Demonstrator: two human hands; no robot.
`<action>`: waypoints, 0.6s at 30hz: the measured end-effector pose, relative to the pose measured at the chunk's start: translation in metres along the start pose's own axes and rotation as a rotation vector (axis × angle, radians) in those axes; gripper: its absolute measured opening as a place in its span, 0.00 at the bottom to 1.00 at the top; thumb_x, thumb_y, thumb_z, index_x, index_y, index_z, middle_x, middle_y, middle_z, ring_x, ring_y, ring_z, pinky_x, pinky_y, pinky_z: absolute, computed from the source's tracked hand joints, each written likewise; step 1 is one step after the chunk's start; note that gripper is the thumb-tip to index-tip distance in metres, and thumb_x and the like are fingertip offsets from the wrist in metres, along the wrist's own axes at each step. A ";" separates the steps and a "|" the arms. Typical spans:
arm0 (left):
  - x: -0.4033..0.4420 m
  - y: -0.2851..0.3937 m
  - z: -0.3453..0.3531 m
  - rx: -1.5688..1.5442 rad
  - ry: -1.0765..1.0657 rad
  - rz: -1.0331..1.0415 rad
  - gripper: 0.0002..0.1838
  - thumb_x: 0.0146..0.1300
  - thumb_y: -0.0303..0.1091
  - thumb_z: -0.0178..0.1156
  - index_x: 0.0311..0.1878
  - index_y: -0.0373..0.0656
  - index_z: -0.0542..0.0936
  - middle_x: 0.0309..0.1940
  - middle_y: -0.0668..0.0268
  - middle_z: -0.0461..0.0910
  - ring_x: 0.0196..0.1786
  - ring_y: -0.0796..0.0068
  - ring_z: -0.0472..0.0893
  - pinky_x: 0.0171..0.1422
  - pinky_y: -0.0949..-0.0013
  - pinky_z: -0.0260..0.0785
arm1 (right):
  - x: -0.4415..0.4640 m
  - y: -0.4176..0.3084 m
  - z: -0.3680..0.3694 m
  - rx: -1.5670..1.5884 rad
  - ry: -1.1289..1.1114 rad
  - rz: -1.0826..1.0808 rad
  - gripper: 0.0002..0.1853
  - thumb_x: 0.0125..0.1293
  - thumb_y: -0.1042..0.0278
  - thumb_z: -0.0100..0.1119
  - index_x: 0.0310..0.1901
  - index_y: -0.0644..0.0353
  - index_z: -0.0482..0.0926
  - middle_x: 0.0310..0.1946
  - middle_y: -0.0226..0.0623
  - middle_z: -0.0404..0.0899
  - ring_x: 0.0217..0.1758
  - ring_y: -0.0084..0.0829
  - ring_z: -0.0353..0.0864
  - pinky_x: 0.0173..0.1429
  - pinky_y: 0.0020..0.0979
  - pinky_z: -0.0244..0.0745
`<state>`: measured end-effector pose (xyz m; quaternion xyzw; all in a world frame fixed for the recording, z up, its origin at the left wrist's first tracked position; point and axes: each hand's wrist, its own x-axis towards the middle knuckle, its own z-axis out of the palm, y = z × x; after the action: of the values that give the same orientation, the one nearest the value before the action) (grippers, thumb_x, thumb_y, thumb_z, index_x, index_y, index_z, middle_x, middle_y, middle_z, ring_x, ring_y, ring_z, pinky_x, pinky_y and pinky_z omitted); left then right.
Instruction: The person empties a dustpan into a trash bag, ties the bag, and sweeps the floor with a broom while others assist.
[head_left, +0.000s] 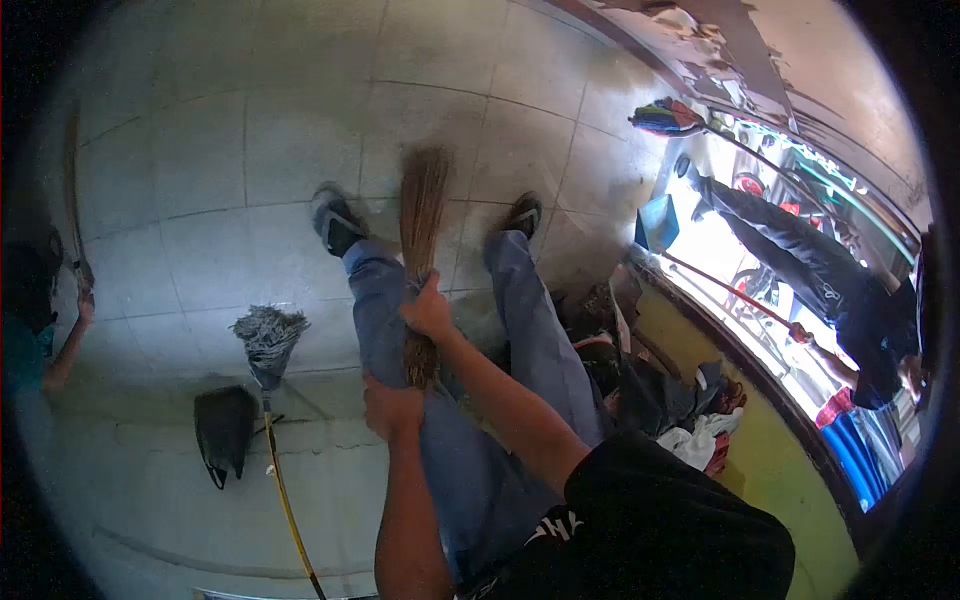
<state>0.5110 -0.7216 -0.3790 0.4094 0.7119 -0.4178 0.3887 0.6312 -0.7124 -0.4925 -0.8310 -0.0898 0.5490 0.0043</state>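
Observation:
My right hand (430,310) is wrapped around a stick broom (425,205), just below its brown bristles. The bristles point away from me above the tiled floor, between my feet, and look blurred. My left hand (393,410) sits lower, over my left thigh beside the bound end of the broom. Its fingers are partly hidden, so I cannot tell whether they grip the broom end or rest on the leg.
A grey string mop (270,345) with a yellow handle stands left by a black bag-like object (225,430). Piled clothes (690,420) lie right. A person (830,270) in the doorway holds a red-handled blue dustpan (657,223). Another person's hand (86,303) holds a broom (75,200).

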 end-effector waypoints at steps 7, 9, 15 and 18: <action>0.014 -0.031 -0.031 0.021 0.083 0.100 0.54 0.40 0.59 0.72 0.67 0.43 0.59 0.54 0.55 0.73 0.53 0.57 0.77 0.54 0.54 0.73 | -0.018 -0.044 0.025 -0.022 0.068 -0.009 0.49 0.53 0.61 0.62 0.67 0.69 0.39 0.41 0.62 0.77 0.45 0.56 0.79 0.48 0.46 0.74; 0.022 -0.033 -0.035 0.090 -0.023 0.122 0.53 0.42 0.61 0.71 0.67 0.43 0.59 0.54 0.58 0.74 0.51 0.60 0.78 0.51 0.56 0.75 | -0.042 -0.063 0.026 0.132 0.088 -0.074 0.48 0.51 0.60 0.65 0.66 0.70 0.45 0.45 0.60 0.76 0.48 0.54 0.78 0.52 0.45 0.72; 0.020 -0.047 -0.031 0.091 -0.048 0.233 0.43 0.48 0.60 0.67 0.62 0.42 0.66 0.50 0.57 0.77 0.48 0.60 0.79 0.51 0.57 0.74 | -0.095 -0.106 0.063 0.463 0.028 -0.069 0.40 0.54 0.50 0.67 0.59 0.70 0.61 0.48 0.56 0.75 0.51 0.48 0.77 0.55 0.42 0.70; 0.024 -0.059 -0.017 0.082 -0.200 0.166 0.47 0.46 0.61 0.67 0.63 0.38 0.65 0.52 0.55 0.76 0.51 0.57 0.78 0.55 0.55 0.71 | -0.098 -0.130 0.076 0.530 0.042 -0.159 0.37 0.58 0.46 0.63 0.56 0.70 0.63 0.45 0.56 0.77 0.49 0.49 0.79 0.54 0.43 0.71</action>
<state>0.4446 -0.7182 -0.3783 0.4387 0.6155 -0.4516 0.4741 0.5053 -0.6063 -0.4193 -0.8025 -0.0078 0.5338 0.2665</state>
